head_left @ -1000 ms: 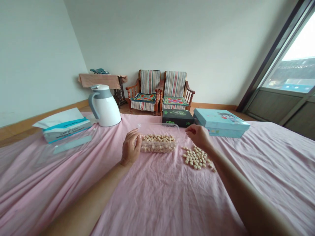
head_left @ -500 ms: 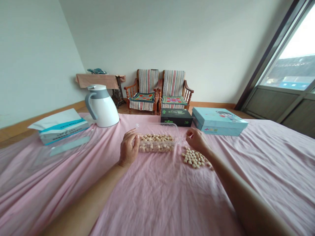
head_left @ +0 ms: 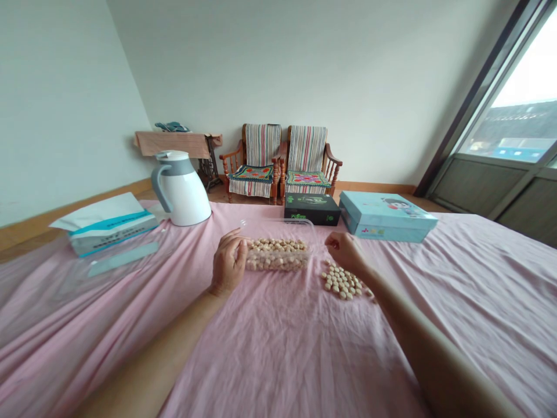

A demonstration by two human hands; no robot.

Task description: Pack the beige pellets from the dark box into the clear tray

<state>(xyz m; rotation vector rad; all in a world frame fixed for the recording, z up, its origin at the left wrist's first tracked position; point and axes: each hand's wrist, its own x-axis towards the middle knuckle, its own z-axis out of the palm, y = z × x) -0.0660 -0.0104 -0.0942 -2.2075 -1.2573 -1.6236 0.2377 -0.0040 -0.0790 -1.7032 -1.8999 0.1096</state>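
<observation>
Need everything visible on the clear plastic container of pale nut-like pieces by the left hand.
The clear, thin-walled rectangular plastic container lies flat on the pink bedsheet, its long side running across the view. Small pale tan lumps fill its near part; its far part looks empty. Whether it has a lid cannot be told. The fingers of the left hand appear to touch its left end.

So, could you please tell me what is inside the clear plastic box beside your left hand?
The clear box holds packed pale nuts; those beneath the top layer are hidden.
</observation>
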